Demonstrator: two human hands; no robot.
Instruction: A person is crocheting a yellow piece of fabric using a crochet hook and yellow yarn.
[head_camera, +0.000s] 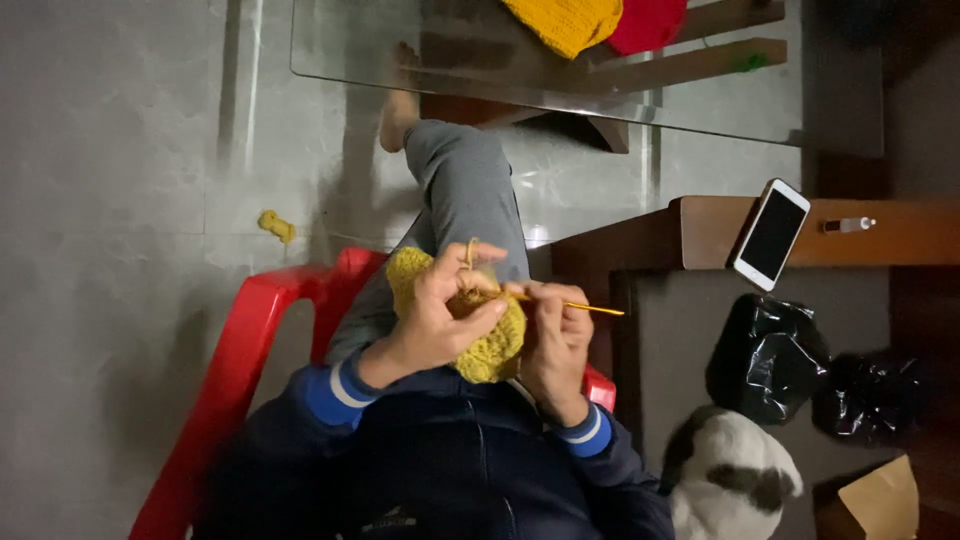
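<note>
Over grey floor, bumpy mustard-yellow crochet piece (487, 345) between both hands' clamped fingers (470, 318), hook (592, 308) in right.

Grey floor (120, 150), glass table (700, 110), red chair (250, 330).

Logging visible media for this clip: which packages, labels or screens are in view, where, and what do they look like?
Smartphone: leaning on the wooden ledge at right, white rectangular body, dark blank screen.
Black plastic bags: on the floor below the phone, crumpled, glossy.
Brown paper piece: bottom right corner, plain tan, possibly a bag or cardboard.
</note>
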